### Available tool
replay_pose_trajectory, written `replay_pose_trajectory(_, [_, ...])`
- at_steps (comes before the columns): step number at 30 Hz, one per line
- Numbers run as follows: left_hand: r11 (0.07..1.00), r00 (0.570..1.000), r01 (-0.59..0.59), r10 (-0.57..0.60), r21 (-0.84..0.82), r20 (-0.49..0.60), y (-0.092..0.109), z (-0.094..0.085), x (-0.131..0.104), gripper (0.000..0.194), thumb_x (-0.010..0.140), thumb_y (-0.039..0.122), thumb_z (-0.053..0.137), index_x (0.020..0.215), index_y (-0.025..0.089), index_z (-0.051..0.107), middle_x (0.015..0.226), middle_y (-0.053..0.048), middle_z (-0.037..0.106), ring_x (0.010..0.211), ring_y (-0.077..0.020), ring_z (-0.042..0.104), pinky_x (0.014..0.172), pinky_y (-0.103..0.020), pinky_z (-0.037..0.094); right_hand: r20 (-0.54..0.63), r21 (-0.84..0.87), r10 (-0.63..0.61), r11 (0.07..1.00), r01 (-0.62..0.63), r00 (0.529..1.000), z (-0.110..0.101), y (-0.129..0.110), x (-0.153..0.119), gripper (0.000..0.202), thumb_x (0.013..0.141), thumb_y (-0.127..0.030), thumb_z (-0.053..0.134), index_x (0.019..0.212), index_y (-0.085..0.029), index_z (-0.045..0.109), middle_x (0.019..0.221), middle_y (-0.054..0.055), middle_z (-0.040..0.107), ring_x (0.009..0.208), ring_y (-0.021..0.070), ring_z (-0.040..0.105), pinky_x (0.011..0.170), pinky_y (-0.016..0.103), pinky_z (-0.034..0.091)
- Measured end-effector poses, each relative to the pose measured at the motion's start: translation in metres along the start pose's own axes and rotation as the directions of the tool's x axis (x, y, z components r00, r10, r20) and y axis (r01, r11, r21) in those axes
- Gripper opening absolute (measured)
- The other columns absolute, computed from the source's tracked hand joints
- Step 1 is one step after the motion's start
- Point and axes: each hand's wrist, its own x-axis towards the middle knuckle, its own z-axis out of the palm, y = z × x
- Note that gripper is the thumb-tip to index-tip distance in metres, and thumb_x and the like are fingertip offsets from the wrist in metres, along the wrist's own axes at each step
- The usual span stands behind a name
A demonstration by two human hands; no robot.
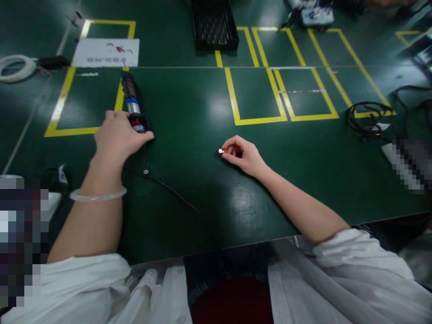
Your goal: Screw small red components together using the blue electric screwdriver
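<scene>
A: Left hand (116, 137), quick?

B: Over the lower end of a black cylindrical tool with a silver-and-blue band (133, 105). Thumb and fingers around opposite sides; clamped or just resting, cannot tell. At left on the dark green glossy surface (189, 148), beside a yellow tape outline (119, 101).

A: Right hand (245, 156)?

B: Well apart from the left. Closed in a pinch, fingertips on a small red part with a white patch (220, 152). Touching the surface or just above, cannot tell.

A: Worst risk?

B: Losing the small part. Gripped only at one end, sticking out past the fingertips, so easy to squeeze loose and drop.

A: And with the tool?

B: Possibly rolling or tipping if let go carelessly, because of the rounded body.

A: Anything about the thin black cord (175, 191)?

B: Worth flagging. Running near the left forearm and down toward the surface's near edge, so liable to snag on a sleeve or lap. Far ends unclear.
</scene>
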Motion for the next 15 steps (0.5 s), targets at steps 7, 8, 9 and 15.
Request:
replay_pose_trajectory(7, [0.992,0.991,-0.129,0.128,-0.002,-0.047,0.095,0.016,-0.034,0.075,0.078,0.064,0.074,0.133,0.015,0.061,0.13,-0.017,0.058,0.116,-0.041,0.063,0.086,-0.046,0.052,-0.049,0.077,-0.006,0.997,0.009,0.999,0.0,0.004,0.001,0.026,0.086,-0.034,0.073,0.103,-0.02,0.059,0.081,-0.002,0.062,0.066,0.0107,0.055,0.061,0.026,0.046])
replay_pose_trajectory(8, [0.987,0.986,-0.163,0.163,0.007,-0.042,0.104,0.019,-0.039,0.073,0.078,0.06,0.075,0.135,0.015,0.06,0.13,-0.017,0.059,0.114,-0.0405,0.064,0.085,-0.045,0.053,-0.05,0.078,-0.005,0.997,0.009,0.999,0.0,0.003,0.001,0.026,0.086,-0.035,0.073,0.102,-0.021,0.058,0.08,-0.002,0.061,0.065,0.0105,0.055,0.061,0.026,0.046])
replay_pose_trajectory(9, [0.979,0.979,-0.201,0.201,0.018,-0.028,0.113,0.02,-0.045,0.072,0.079,0.055,0.075,0.137,0.016,0.058,0.13,-0.018,0.059,0.111,-0.0399,0.065,0.084,-0.045,0.053,-0.047,0.072,-0.005,0.997,0.009,0.999,0.0,0.003,0.001,0.026,0.086,-0.036,0.073,0.101,-0.021,0.058,0.08,-0.002,0.06,0.065,0.0106,0.054,0.061,0.026,0.046])
replay_pose_trajectory(15, [0.927,0.926,-0.374,0.373,0.015,0.048,0.145,0.023,-0.071,0.074,0.083,0.046,0.073,0.146,0.017,0.049,0.132,-0.016,0.059,0.108,-0.0347,0.066,0.079,-0.037,0.054,-0.03,-0.015,-0.083,0.996,0.082,0.996,-0.001,-0.004,0.0,0.013,0.085,-0.027,0.067,0.089,-0.022,0.055,0.081,-0.002,0.056,0.067,0.012,0.053,0.063,0.027,0.046])
